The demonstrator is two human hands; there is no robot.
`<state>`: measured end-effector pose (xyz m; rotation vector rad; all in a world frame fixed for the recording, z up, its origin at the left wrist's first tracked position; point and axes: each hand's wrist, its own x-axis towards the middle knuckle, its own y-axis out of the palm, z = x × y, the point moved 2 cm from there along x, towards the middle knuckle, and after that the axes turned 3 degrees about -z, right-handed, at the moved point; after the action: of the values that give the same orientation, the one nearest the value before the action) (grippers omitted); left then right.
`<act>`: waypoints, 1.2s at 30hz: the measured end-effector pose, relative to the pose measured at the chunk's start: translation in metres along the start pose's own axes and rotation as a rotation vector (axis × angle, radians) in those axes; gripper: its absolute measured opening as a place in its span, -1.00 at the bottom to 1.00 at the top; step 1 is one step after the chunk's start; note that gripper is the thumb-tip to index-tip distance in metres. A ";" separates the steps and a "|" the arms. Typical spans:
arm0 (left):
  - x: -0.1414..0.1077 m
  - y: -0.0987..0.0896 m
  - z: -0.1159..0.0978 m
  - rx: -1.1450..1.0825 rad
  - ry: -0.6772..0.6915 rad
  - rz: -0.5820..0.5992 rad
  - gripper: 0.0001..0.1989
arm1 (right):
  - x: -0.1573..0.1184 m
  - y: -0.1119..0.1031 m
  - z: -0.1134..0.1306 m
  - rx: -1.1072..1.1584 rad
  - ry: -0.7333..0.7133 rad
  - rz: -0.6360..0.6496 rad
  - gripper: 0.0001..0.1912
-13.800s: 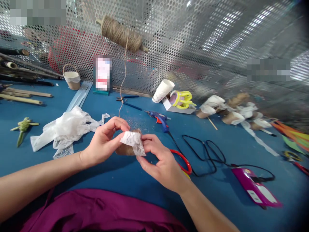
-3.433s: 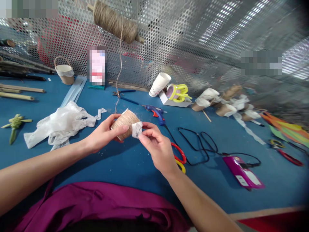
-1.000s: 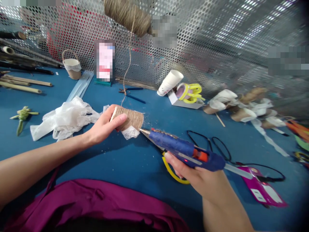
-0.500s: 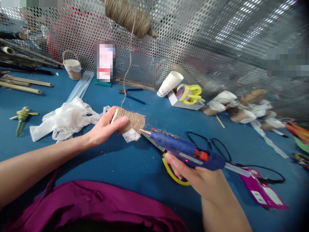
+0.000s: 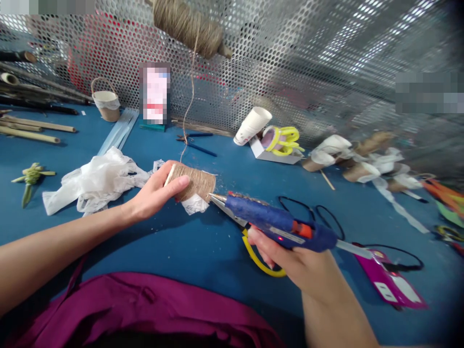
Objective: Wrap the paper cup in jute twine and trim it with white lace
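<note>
A twine-wrapped cup (image 5: 197, 183) lies on its side in my left hand (image 5: 161, 186), the thumb pressed on its wrapped wall. White lace (image 5: 195, 204) hangs from the cup's lower side. From the cup a strand of twine (image 5: 191, 96) runs up to a large spool (image 5: 186, 26). My right hand (image 5: 279, 253) grips a blue glue gun (image 5: 268, 216), whose metal tip is at the cup's right end, touching or very close to it. Partly under the gun are yellow-handled scissors (image 5: 255, 256).
White lace fabric (image 5: 97, 181) lies left of the cup. Pliers (image 5: 201, 147), a small basket (image 5: 108, 108) and stacked paper cups (image 5: 253, 124) stand or lie behind. A purple power strip (image 5: 391, 280) and black cable are at right; more wrapped cups (image 5: 324, 154) lie beyond.
The view has shifted slightly, moving the background a little to the left. Both hands keep their holds, and the glue gun's tip remains at the cup's right end.
</note>
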<state>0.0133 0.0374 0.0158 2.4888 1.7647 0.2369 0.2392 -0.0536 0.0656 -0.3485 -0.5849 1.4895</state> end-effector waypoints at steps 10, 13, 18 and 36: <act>0.001 0.000 0.002 0.013 0.024 0.012 -0.61 | 0.001 -0.004 -0.004 0.020 0.016 0.007 -0.65; 0.001 -0.001 0.003 0.027 0.031 0.008 -0.62 | 0.002 -0.004 -0.005 0.015 -0.004 -0.009 -0.65; 0.000 0.000 0.003 0.051 0.037 0.021 -0.60 | 0.005 -0.004 -0.002 0.003 -0.025 -0.019 -0.64; 0.000 0.000 0.001 0.042 0.038 0.013 -0.57 | 0.005 -0.002 -0.003 0.052 -0.014 -0.028 -0.70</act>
<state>0.0141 0.0377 0.0146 2.5418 1.7860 0.2521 0.2428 -0.0485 0.0649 -0.2887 -0.5589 1.4789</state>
